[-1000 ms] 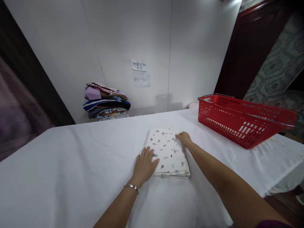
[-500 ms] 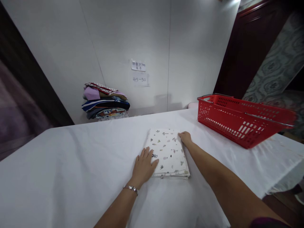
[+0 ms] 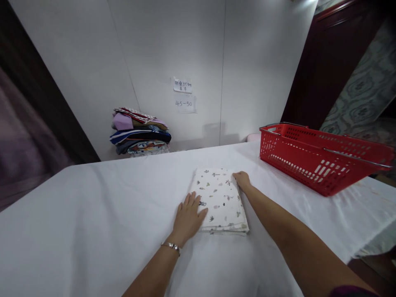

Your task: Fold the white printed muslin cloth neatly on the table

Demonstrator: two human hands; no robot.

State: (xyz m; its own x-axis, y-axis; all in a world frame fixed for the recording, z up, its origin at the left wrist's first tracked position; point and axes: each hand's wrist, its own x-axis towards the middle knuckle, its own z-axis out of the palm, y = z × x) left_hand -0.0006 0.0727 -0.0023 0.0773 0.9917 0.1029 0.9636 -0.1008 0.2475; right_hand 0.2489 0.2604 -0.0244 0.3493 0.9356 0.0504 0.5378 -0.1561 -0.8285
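A folded white cloth with small printed figures lies flat on the white-covered table. My left hand rests flat on the cloth's near left corner, fingers stretched out, a thin bracelet on the wrist. My right hand sits at the cloth's far right edge, its fingers curled down onto the edge of the folded layers.
A red plastic basket with metal handles stands on the table's right side. A stack of folded colourful fabrics lies at the back against the white wall, below two paper notes. A dark wooden door stands at the right.
Both hands and the cloth stay almost where they were. The right hand has slid slightly along the far right edge. The view has shifted a little.
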